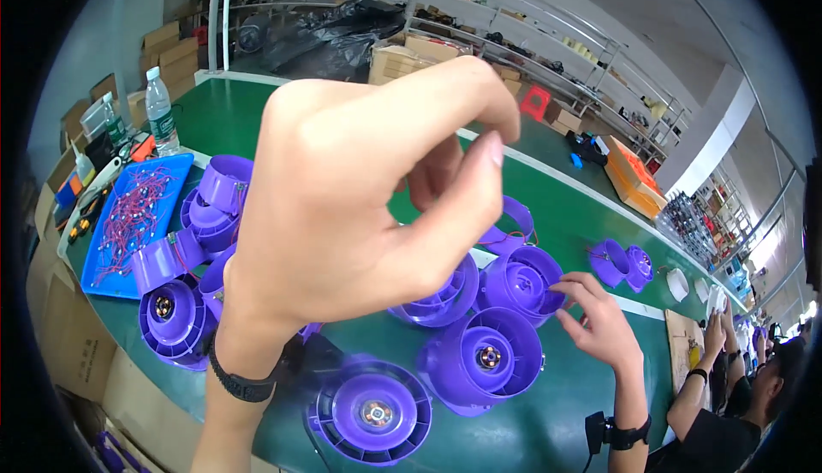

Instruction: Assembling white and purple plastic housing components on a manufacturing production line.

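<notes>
- Right up close to us, our left hand (342, 208) fills the middle of the view, raised above the table, finger and thumb curled toward each other; whether anything small sits in that pinch, we cannot tell.
- Below it, nearest us on the table, sits the front purple housing (375, 413), round and face up, with neither hand on it.
- Just beyond and to its right stands the deeper purple housing (484, 357), its mouth turned up toward us.
- And here is our right hand (599, 327), half open, fingers bent, tips at the rim of the ribbed purple housing (524, 283); it is not closed round it.
- That ribbed one is the key: it lies directly left of our right hand, clearly the nearer hand, while our left hangs higher and closer to us. It is round, so we see no long axis to line up, only an upward-facing opening.
- Farther out, past our right hand, two small purple parts (610, 261) sit side by side.
</notes>
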`<move>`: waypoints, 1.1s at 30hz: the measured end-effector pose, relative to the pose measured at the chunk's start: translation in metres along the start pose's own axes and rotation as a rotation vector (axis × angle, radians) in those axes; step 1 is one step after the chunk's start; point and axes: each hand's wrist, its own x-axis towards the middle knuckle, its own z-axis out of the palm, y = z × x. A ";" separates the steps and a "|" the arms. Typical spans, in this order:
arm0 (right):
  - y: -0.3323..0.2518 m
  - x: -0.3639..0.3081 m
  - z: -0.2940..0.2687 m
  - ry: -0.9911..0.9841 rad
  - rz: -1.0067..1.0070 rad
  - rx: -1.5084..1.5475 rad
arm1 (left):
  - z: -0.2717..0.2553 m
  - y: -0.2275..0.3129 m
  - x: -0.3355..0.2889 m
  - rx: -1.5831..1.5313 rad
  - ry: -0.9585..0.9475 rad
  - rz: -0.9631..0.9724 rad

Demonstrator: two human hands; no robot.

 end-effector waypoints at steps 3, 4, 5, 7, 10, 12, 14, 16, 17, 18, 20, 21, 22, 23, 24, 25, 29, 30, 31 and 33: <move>-0.025 -0.003 0.002 0.195 -0.124 -0.175 | 0.002 -0.002 0.000 -0.007 0.010 0.014; -0.037 -0.005 0.002 0.185 -0.139 -0.158 | -0.001 -0.002 0.000 -0.017 0.010 0.027; -0.048 -0.009 0.000 0.131 -0.305 -0.139 | 0.001 -0.003 0.001 -0.007 0.015 0.041; -0.068 -0.017 0.005 -0.041 -0.600 -0.036 | -0.001 0.000 0.003 0.029 -0.026 0.024; -0.126 -0.028 0.018 -0.222 -0.720 -0.087 | 0.006 -0.002 -0.001 0.095 -0.054 0.016; -0.141 -0.038 0.037 -0.233 -0.659 -0.005 | 0.015 -0.008 -0.002 0.077 0.066 0.052; -0.148 -0.034 0.059 -0.283 -0.662 0.086 | 0.013 -0.008 -0.002 0.104 0.041 0.024; -0.160 -0.027 0.068 -0.492 -0.387 0.323 | 0.014 -0.007 -0.003 0.112 0.032 0.013; -0.163 -0.020 0.070 -0.567 -0.307 0.385 | 0.016 -0.008 -0.003 0.089 0.023 0.015; -0.167 -0.019 0.077 -0.570 -0.310 0.384 | 0.017 -0.009 -0.005 0.066 0.014 0.018; -0.171 -0.015 0.096 -0.232 -0.599 -0.034 | 0.017 -0.009 -0.006 0.055 0.036 0.034; -0.160 -0.019 0.111 -0.236 -0.616 -0.032 | 0.016 -0.007 -0.007 0.087 0.021 0.028; -0.160 -0.019 0.111 -0.234 -0.603 -0.045 | 0.015 -0.005 -0.007 0.115 0.008 0.022; -0.163 -0.019 0.112 -0.243 -0.577 -0.019 | 0.013 -0.003 -0.006 0.126 -0.007 0.011; -0.165 -0.020 0.113 -0.251 -0.549 0.006 | 0.010 -0.002 -0.004 0.106 0.002 0.018; -0.165 -0.018 0.113 -0.244 -0.535 0.025 | 0.006 -0.001 -0.003 0.113 -0.036 0.025; -0.172 -0.019 0.117 -0.290 -0.422 0.050 | 0.006 -0.002 -0.002 0.011 -0.044 0.042; -0.171 -0.018 0.120 -0.280 -0.396 0.037 | 0.009 -0.003 -0.004 -0.033 -0.021 0.024; -0.168 -0.016 0.122 -0.300 -0.419 0.042 | 0.011 -0.002 -0.005 -0.026 -0.038 -0.010; -0.168 -0.017 0.111 -0.324 -0.439 0.027 | 0.006 0.003 -0.003 -0.019 -0.059 -0.063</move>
